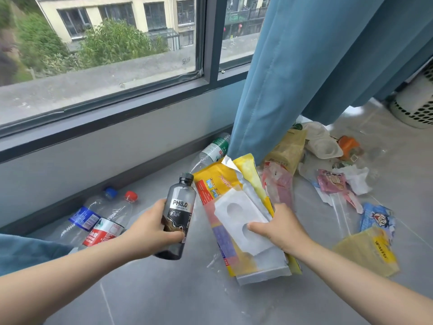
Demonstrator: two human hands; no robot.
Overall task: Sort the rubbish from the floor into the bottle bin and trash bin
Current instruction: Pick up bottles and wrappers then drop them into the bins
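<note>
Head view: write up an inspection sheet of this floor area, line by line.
Surface: grey tiled floor, littered.
Job's things: dark PH8.0 bottle in hand; blue-capped bottle, red-capped bottle and green-labelled bottle lie by the wall; pink wrapper, blue wrapper and yellow packet loose at right.
Clutter: nothing seen beyond the rubbish.
Grips: left hand grips the dark PH8.0 bottle; right hand holds a white tray against yellow bags.
Cables: nothing seen.
Surroundings: window, blue curtain, white perforated basket at far right.

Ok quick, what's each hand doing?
Left hand: closed, holding the dark bottle.
Right hand: closed, holding the yellow bag and white tray.
</note>
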